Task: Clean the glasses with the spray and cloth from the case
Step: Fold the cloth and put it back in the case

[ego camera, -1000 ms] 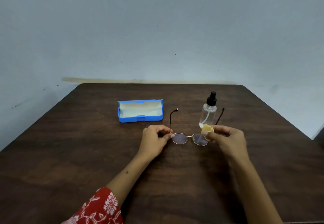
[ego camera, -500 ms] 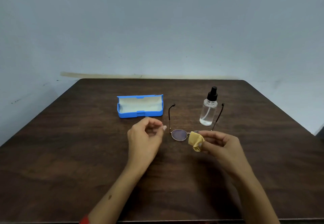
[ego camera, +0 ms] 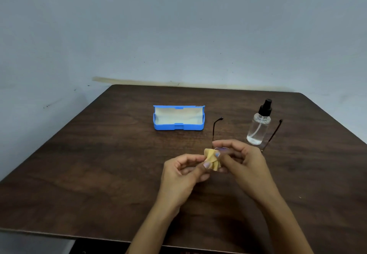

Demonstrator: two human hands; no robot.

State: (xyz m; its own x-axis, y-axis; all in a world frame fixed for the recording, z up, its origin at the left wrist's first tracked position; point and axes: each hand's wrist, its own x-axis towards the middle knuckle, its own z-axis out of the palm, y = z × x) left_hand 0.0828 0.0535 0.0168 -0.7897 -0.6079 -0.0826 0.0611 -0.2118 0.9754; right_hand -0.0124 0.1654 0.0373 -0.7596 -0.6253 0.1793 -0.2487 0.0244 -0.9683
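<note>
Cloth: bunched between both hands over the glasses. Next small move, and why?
Probably spread the yellow cloth flat with the left hand and right hand. It is crumpled between their fingertips, and the glasses lie on the table beneath, ready for wiping.

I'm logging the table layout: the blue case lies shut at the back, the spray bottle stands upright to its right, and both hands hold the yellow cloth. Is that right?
Not quite: the head view shows the blue case lying open, its pale lining visible. The rest stands: the spray bottle is upright to its right, and the left hand and right hand both hold the yellow cloth.
</note>
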